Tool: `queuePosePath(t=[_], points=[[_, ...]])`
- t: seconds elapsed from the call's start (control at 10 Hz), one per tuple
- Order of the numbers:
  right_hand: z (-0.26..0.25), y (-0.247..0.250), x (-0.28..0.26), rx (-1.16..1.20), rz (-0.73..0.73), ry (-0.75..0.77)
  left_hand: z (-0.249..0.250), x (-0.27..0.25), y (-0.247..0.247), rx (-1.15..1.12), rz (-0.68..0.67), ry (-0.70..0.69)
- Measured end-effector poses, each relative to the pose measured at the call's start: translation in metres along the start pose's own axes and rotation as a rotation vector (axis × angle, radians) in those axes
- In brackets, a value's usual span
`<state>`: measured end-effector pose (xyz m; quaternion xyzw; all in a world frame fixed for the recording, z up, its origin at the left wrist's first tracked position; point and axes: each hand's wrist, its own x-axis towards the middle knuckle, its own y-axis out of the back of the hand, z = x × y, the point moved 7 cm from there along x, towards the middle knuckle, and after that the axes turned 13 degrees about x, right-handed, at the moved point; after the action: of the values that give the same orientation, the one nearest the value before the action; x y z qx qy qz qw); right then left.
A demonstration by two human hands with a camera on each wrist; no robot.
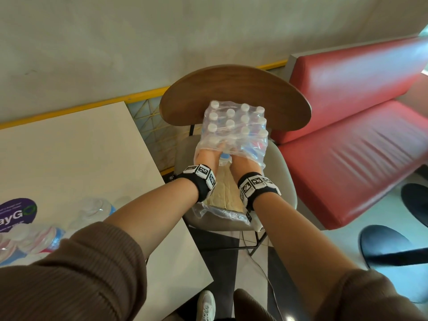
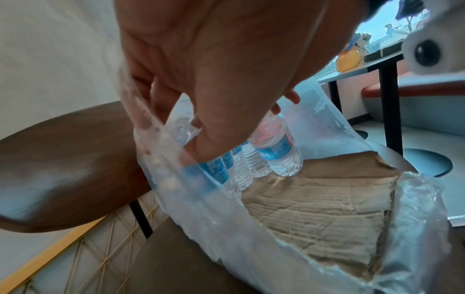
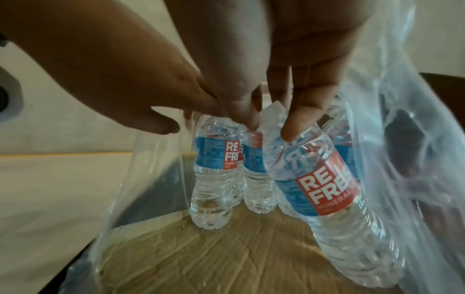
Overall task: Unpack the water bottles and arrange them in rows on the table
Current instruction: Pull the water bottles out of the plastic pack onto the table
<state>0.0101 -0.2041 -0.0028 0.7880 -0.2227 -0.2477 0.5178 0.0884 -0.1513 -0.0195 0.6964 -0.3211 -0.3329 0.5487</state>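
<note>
A: We can see both hands pushed into the torn plastic wrap (image 1: 252, 144) of the bottle pack (image 1: 234, 121) on the chair (image 1: 234, 93), but from the head view the film hides the fingers.

B: The wrist views help us. Our right hand (image 3: 264, 65) has fingertips (image 3: 289, 131) on the shoulder of a tilted bottle (image 3: 324, 185), thumb on the other side, pinching its neck. Our left hand (image 2: 214, 69) curls down onto a bottle top; the cap is covered.

A: The cardboard tray (image 2: 327, 202) lies bare in front of the remaining bottles, so we have room there. The wrap edge hangs close on both sides.

B: On the counter (image 1: 76, 158) a few unpacked bottles (image 1: 34, 235) show at the lower left, blurred and cut off by our sleeve (image 1: 76, 272).
</note>
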Motion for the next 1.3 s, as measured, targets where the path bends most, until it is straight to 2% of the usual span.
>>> queuePosePath(t=[0.1,0.2,0.3,0.4,0.5,0.6,0.7,0.8,1.0,1.1,1.2,1.3], points=[[0.001,0.003,-0.008,0.004,0.048,0.008,0.0,0.003,0.0,0.174,-0.034,0.01],[-0.001,0.002,-0.016,-0.013,0.071,0.035,0.007,0.002,0.006,0.195,-0.047,0.023],[0.005,0.005,-0.023,0.021,0.067,0.038,0.01,-0.009,0.004,0.219,-0.081,0.108],[0.015,0.006,-0.025,0.078,0.062,0.035,-0.006,-0.014,0.018,0.263,0.025,0.247],[0.016,0.007,-0.029,0.127,0.066,0.039,0.001,-0.017,0.011,0.125,-0.096,0.054],[0.016,0.005,-0.03,0.145,0.062,0.051,0.007,-0.003,0.0,0.152,-0.077,0.018],[0.017,0.007,-0.032,0.19,0.067,0.042,0.007,-0.001,0.004,0.23,-0.031,0.006],[0.018,0.009,-0.035,0.221,0.078,0.022,0.004,-0.007,0.02,0.215,0.04,-0.008],[0.013,0.011,-0.036,0.266,0.089,0.005,0.005,-0.013,0.018,0.309,0.046,0.041],[0.018,0.015,-0.038,0.28,0.094,-0.013,0.01,-0.017,0.016,0.207,-0.078,0.058],[0.024,0.017,-0.039,0.306,0.097,-0.029,-0.002,-0.03,0.002,0.136,-0.282,0.254],[0.027,0.018,-0.039,0.32,0.106,-0.029,-0.004,-0.019,-0.002,0.103,-0.283,0.207]])
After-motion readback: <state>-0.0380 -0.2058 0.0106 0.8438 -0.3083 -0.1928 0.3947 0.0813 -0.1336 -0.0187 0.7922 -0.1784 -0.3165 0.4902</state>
